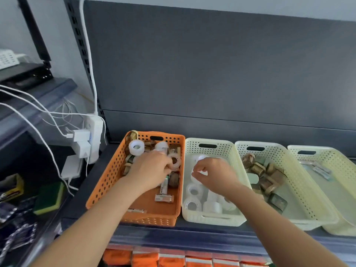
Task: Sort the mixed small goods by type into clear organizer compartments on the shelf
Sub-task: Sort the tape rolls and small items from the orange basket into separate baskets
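Shelf [81,201] holds holey plastic baskets. L hand [154,168] in orange basket [107,176], fingers curled on a round clear tape roll [176,160]. R hand [215,174] above white basket [212,218] w/ more rolls [192,206], fingers curled (can't tell on what). Labels on batteries [163,198] too blurry to read.

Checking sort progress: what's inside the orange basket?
White tape rolls, brownish rolls and small packs. The left hand covers the middle; items under it are hidden.
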